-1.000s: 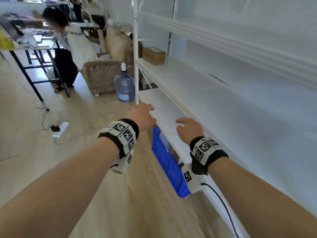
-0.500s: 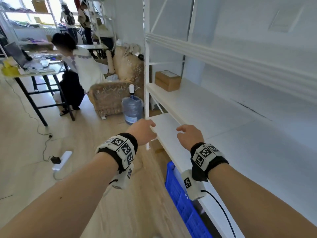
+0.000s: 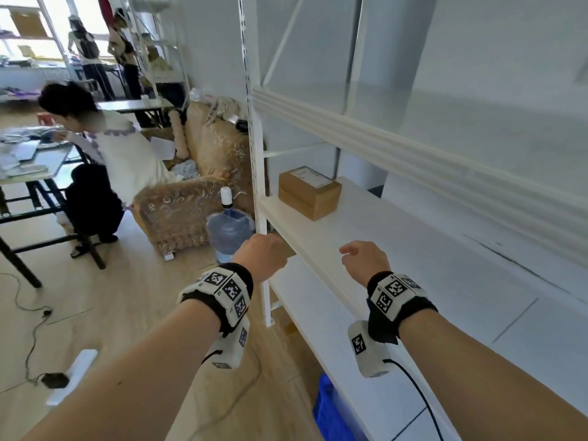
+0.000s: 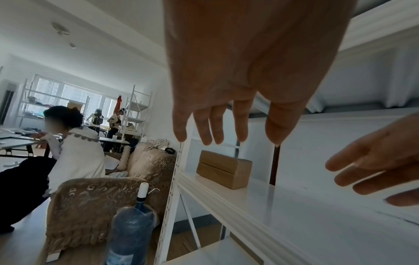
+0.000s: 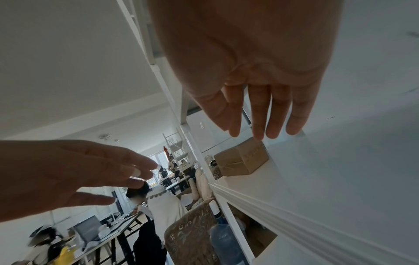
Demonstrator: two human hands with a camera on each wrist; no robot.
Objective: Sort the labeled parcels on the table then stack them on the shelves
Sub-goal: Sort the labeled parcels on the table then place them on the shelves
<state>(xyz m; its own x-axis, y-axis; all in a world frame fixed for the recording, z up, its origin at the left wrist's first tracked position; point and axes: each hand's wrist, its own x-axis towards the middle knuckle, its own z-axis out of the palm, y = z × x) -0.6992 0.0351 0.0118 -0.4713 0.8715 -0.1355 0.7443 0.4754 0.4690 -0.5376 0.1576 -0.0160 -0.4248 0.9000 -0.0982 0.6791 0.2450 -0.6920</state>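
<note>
Two brown cardboard parcels (image 3: 308,191) are stacked at the far left end of a white shelf (image 3: 397,246), the upper one bearing a white label. The same stack (image 4: 223,169) shows in the left wrist view and again as parcels (image 5: 242,158) in the right wrist view. My left hand (image 3: 261,259) hovers empty beside the shelf's front edge, fingers relaxed and straight (image 4: 217,129). Just above the shelf board, short of the parcels, my right hand (image 3: 362,261) is open and holds nothing, its fingers (image 5: 263,116) spread.
The white shelving post (image 3: 254,138) stands just left of the parcels. A lower shelf board (image 3: 315,316) and a blue crate (image 3: 331,415) sit below. A water bottle (image 3: 227,229), a patterned armchair (image 3: 191,202), a seated person (image 3: 108,160) and a table (image 3: 28,167) are to the left.
Both hands have risen from the lower shelf board to the height of the shelf with the parcels. My view has tilted upward, bringing the parcels closer.
</note>
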